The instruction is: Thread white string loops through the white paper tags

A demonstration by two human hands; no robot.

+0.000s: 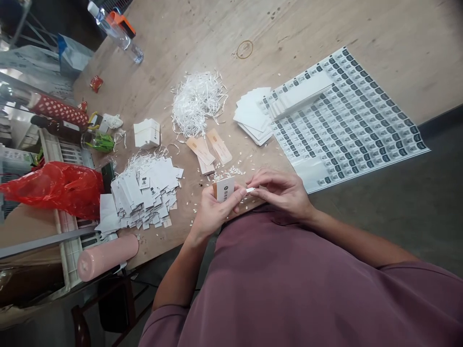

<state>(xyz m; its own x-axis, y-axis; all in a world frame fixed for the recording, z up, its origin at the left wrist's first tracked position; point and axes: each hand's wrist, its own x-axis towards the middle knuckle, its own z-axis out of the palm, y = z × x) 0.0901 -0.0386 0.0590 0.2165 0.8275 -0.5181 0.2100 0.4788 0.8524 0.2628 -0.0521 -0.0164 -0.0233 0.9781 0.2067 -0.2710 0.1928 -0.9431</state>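
My left hand [213, 210] is closed around a small card [224, 189] with dark print and a brown edge. Between the thumb and fingers of my right hand [284, 193] is pinched a small white piece [250, 190], close to the left thumb; whether it touches the card I cannot tell. Just beyond the hands lie orange-and-white printed cards [219, 146] and many tiny white bits [231, 171]. A tangle of white strings [198, 103] sits farther back. At the left is a heap of white tags [148, 190], and near it a stack of white cards [146, 133].
A printed sheet [347, 130] covers the right side of the table, with white strips [302, 96] on it. White squares [253, 113] lie beside it. At the left are a pink cylinder [108, 257], a red plastic bag [58, 188] and a water bottle [119, 36].
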